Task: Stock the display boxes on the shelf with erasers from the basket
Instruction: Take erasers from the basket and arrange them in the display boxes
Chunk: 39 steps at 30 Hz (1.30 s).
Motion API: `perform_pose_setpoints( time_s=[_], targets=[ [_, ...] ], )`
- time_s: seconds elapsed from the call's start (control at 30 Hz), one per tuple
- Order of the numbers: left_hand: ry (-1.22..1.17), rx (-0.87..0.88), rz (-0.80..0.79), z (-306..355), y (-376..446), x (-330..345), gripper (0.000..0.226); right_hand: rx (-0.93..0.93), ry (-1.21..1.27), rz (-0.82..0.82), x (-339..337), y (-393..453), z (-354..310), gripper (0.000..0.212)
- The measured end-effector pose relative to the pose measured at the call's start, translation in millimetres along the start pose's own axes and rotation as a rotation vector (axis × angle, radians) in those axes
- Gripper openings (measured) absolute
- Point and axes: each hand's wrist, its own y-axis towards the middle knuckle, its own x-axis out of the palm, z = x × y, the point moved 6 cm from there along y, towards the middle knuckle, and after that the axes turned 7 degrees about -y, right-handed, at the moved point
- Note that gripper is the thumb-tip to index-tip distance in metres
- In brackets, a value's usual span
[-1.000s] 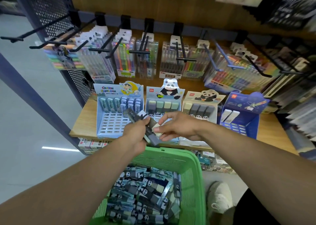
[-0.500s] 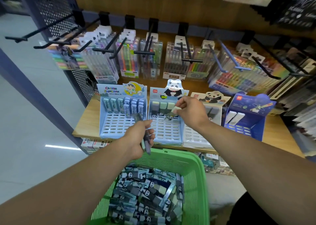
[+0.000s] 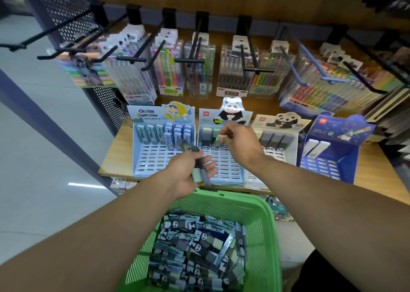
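Observation:
A green basket (image 3: 264,229) below me is full of panda erasers (image 3: 199,251). On the wooden shelf stand several display boxes: a light blue Crayon Shinchan box (image 3: 155,160), a light blue panda box (image 3: 226,171), a white panda box (image 3: 286,149) and a dark blue box (image 3: 332,158). My left hand (image 3: 188,174) grips a small bundle of erasers (image 3: 199,169) in front of the boxes. My right hand (image 3: 239,140) pinches a pale eraser (image 3: 220,138) over the back row of the light blue panda box.
Black peg hooks (image 3: 190,59) jut out above the boxes, hung with clear packs of pens and highlighters (image 3: 170,74). A dark perforated upright (image 3: 66,7) stands at the left. Stacked notebooks (image 3: 392,118) fill the right end of the shelf.
My right hand left my left hand with one pale eraser and reached forward to the back row of the light blue panda box. My left hand stayed put with its bundle.

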Motion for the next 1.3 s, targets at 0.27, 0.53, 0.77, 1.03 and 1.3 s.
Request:
perform_pose_setpoints(
  time_s=[0.27,0.53,0.77,1.03,1.3],
  targets=[
    [0.101,0.010,0.004,2,3,-7,0.025,-0.040,-0.049,-0.062,6,4,-7,0.013],
    [0.027,0.004,-0.046,2,-4,0,0.017,-0.037,-0.227,-0.055,9,12,1,0.046],
    [0.076,0.073,-0.017,6,-5,-1,0.020,-0.022,-0.428,-0.181,22,10,4,0.055],
    [-0.022,0.163,0.047,15,-4,-14,0.030,0.216,0.095,-0.199,3,4,6,0.023],
    [-0.080,0.256,0.056,21,-7,-10,0.010,0.332,0.612,-0.796,5,-46,-37,0.029]
  ],
)
